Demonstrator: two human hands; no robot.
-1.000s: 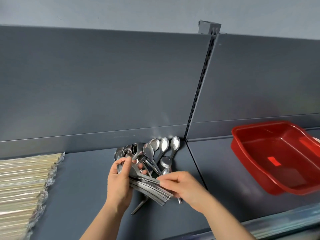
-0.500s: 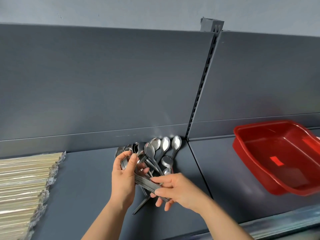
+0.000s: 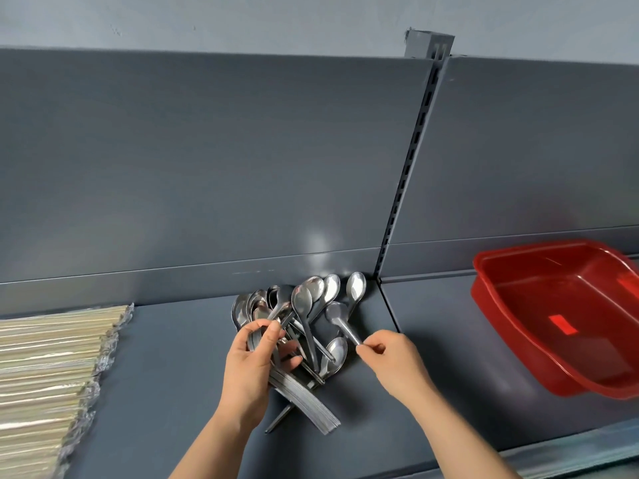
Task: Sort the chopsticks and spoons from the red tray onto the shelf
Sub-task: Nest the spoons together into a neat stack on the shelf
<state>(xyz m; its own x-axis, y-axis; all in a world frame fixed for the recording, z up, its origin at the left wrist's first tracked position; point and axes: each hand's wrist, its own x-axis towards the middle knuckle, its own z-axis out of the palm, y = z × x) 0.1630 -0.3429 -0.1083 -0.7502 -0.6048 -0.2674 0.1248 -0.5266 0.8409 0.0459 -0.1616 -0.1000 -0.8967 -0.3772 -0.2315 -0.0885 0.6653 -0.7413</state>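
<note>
At the left end of the shelf point(image 3: 166, 375) lie the chopsticks point(image 3: 52, 368), pale pairs in clear wrappers, laid side by side in a broad row that runs from near the back edge to the front edge. Well apart from them, toward the middle of the shelf, the left hand point(image 3: 252, 368) is curled round a stacked bundle of spoons point(image 3: 304, 305): thumb and fingers wrap the necks, the shiny bowls fan out toward the back edge and the flat handles stick out below the palm toward the front. More of them lie loose and crossed just beside that bundle. The right hand point(image 3: 394, 361) pinches the handle tip of a single spoon point(image 3: 340, 321) between thumb and forefinger, its bowl pointing to the back edge, close to the heap. Behind, a slotted post point(image 3: 411, 167) rises where two back panels meet. The red tray point(image 3: 567, 316) stands on the right part of the shelf, near the back edge, well apart from both hands
</note>
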